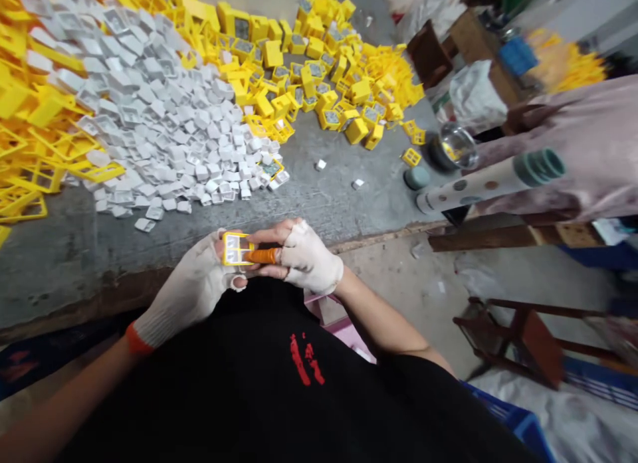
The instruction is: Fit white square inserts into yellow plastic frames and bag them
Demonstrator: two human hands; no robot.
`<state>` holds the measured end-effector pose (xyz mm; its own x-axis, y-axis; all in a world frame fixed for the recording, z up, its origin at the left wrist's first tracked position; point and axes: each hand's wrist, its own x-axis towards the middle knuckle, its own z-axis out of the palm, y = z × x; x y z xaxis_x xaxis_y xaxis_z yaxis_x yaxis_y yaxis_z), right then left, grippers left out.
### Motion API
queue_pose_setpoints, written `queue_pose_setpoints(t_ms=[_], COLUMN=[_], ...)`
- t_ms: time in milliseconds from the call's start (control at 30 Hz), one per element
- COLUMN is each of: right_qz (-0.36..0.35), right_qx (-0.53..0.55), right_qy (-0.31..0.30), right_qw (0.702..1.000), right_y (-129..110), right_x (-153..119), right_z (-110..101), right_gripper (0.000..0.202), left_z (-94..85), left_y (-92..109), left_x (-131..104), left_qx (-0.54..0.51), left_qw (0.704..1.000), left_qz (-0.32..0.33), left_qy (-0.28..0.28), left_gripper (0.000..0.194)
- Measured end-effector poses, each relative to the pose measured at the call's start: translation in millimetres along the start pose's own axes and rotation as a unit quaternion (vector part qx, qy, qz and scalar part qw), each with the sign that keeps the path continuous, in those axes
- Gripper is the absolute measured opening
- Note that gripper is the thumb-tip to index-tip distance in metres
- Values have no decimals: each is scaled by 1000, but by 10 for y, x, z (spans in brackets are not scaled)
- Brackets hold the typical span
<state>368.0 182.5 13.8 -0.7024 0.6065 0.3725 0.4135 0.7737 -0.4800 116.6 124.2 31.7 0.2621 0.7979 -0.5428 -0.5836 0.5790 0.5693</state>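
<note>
My left hand [197, 280], in a white fingerless glove with an orange cuff, grips a small yellow plastic frame [226, 258] with white pieces set in its openings. My right hand [299, 257], gloved alike, has its fingers closed on the frame's right side; orange tape wraps one finger. Both hands are close to my body at the bench's near edge. Beyond them lies a heap of small white plastic pieces [169, 131]. Yellow frames [44, 137] are piled to its left. What the right fingertips touch inside the frame is partly hidden.
Yellow block-like pieces [359, 91] spread across the back of the grey bench [309, 197]. Two loose white pieces lie mid-bench. To the right are a metal bowl [453, 147], a white tumbler [478, 187] lying tilted, and pinkish cloth [578, 137]. A wooden stool [538, 343] stands at lower right.
</note>
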Motion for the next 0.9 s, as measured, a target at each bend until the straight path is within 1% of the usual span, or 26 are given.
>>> queue_pose_setpoints(t_ms=[33, 67, 100, 133, 167, 233, 267, 333, 367, 433, 467, 533, 567, 600, 633, 667, 733, 800, 833, 900], right_qz=[54, 123, 215, 275, 312, 358, 375, 409, 423, 439, 437, 393, 352, 293, 228, 173, 96, 57, 43, 19], right_qx=[-12, -29, -56, -75, -87, -97, -99, -98, -95, -87, -79, -54, -39, -27, -25, -28, -62, -109, -129, -150], right_qy=[33, 82, 150, 185, 201, 208, 200, 169, 150, 117, 110, 111, 111, 109, 98, 80, 56, 51, 56, 65], right_qw=[998, 989, 963, 941, 924, 905, 899, 891, 889, 886, 889, 911, 928, 950, 968, 981, 992, 991, 989, 986], right_y=[161, 354, 572, 805, 1036, 1441, 1592, 1762, 1778, 1674, 1556, 1202, 982, 747, 512, 294, -47, -221, -250, -231], right_x=[-38, -71, -94, -103, -96, -36, 10, 107, 149, 205, 219, 229, 230, 233, 239, 249, 281, 317, 332, 356], right_z=[-69, -155, -248, -340, -423, -536, -565, -573, -560, -509, -474, -382, -327, -268, -204, -137, -2, 121, 172, 245], right_gripper=[30, 26, 22, 20, 20, 17, 14, 10, 11, 17, 17, 12, 7, 5, 9, 13, 20, 24, 26, 27], left_z=[14, 35, 59, 85, 110, 147, 158, 166, 165, 163, 163, 165, 167, 168, 167, 163, 143, 107, 86, 43], left_y=[18, 37, 54, 68, 79, 88, 89, 85, 82, 77, 73, 62, 53, 43, 31, 19, -8, -31, -40, -51], left_x=[-3, -6, -9, -13, -15, -14, -12, -4, 0, 10, 14, 23, 28, 31, 33, 33, 24, 4, -8, -35], left_qx=[9, 18, 25, 27, 26, 26, 26, 29, 29, 27, 23, 14, 12, 10, 6, -2, -26, -50, -56, -63], left_qw=[1000, 999, 998, 997, 996, 994, 993, 993, 992, 992, 992, 993, 994, 994, 995, 996, 996, 995, 994, 994], left_qz=[6, 14, 22, 28, 32, 36, 38, 47, 52, 51, 49, 42, 39, 37, 36, 37, 52, 74, 80, 80], left_qy=[18, 38, 56, 70, 83, 101, 105, 108, 109, 112, 113, 109, 105, 99, 93, 83, 61, 44, 41, 48], left_gripper=[23, 27, 31, 33, 34, 35, 37, 46, 52, 60, 63, 62, 61, 58, 56, 53, 49, 51, 53, 59])
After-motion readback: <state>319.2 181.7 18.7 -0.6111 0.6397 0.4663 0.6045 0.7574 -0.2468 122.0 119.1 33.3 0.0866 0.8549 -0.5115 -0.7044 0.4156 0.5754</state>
